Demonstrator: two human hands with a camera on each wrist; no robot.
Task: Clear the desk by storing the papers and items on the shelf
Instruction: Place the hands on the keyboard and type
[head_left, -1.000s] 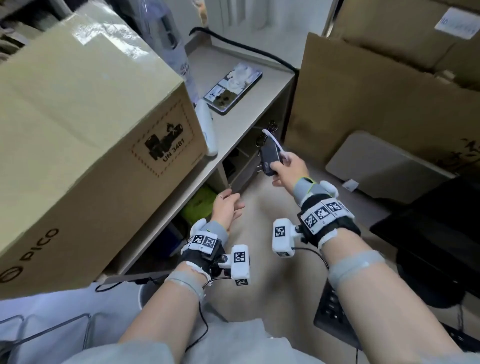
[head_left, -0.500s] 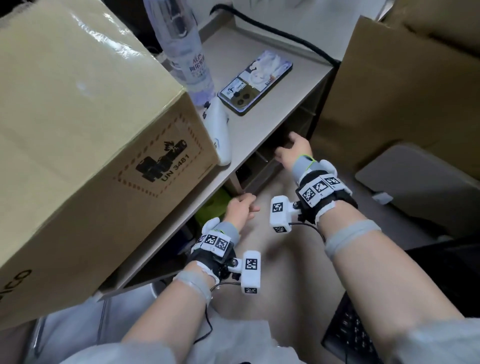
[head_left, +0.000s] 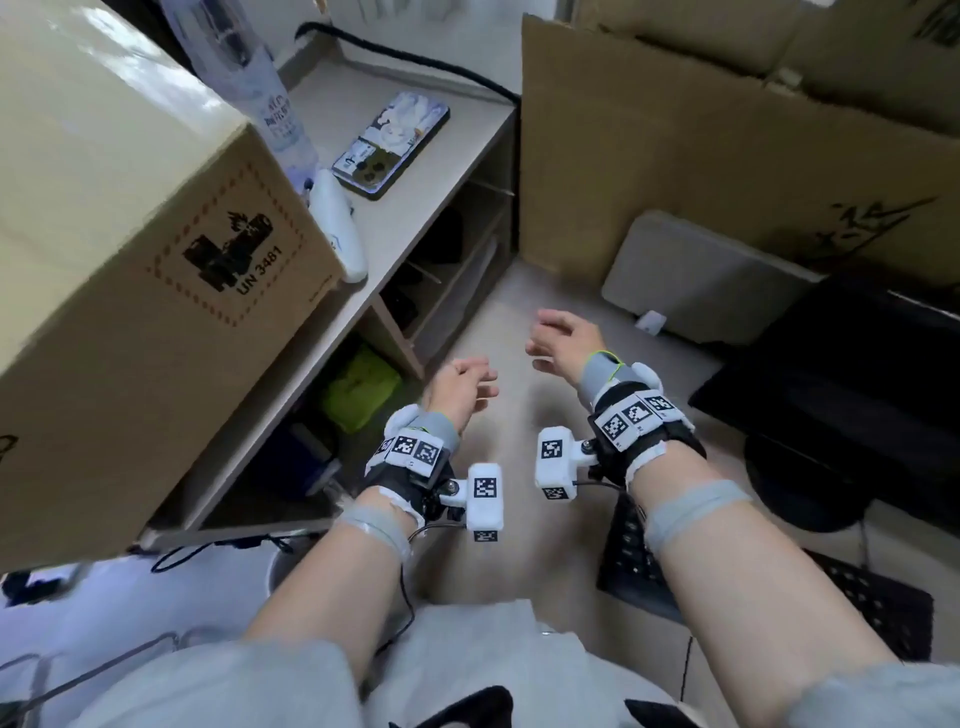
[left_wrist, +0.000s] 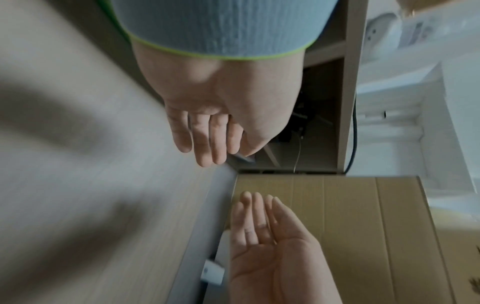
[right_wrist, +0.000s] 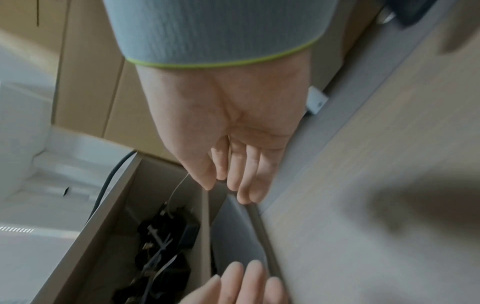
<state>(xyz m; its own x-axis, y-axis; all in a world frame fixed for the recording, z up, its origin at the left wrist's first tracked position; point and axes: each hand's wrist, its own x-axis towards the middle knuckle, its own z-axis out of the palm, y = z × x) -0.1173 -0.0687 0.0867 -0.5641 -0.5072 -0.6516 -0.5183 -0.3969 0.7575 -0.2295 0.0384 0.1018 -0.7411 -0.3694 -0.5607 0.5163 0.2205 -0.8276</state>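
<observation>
Both hands hang empty over the bench (head_left: 483, 545), in front of the shelf (head_left: 415, 218). The left hand (head_left: 457, 387) has its fingers loosely bent and slightly apart, gripping nothing; the right hand (head_left: 563, 340) is likewise relaxed, fingers together and a little curved, palm bare in the right wrist view.

The shelf's lower compartments hold most of what can be seen stored. In the right-hand compartment, the right wrist view shows a tangle of black items (right_wrist: 166, 242) with pale straps or cable ties across them, lying on the compartment floor; what they are exactly cannot be told. In the next compartment to the left sits a bright green bundle (head_left: 361, 389), and further left the space is too dark to read.

On the shelf top stands a large cardboard box (head_left: 130, 249), closed, marked UN 3481. Just beside its corner lies a white device (head_left: 337, 228), touching the box or very near it. A clear plastic bottle (head_left: 260, 88) stands behind that, and a phone (head_left: 392, 143) lies face down further back. A black cable (head_left: 415, 60) runs along the rear edge.

On the bench, a black keyboard (head_left: 639, 561) lies partly under the right forearm, and a grey pad (head_left: 701, 275) leans near flat cardboard sheets (head_left: 675, 145)
</observation>
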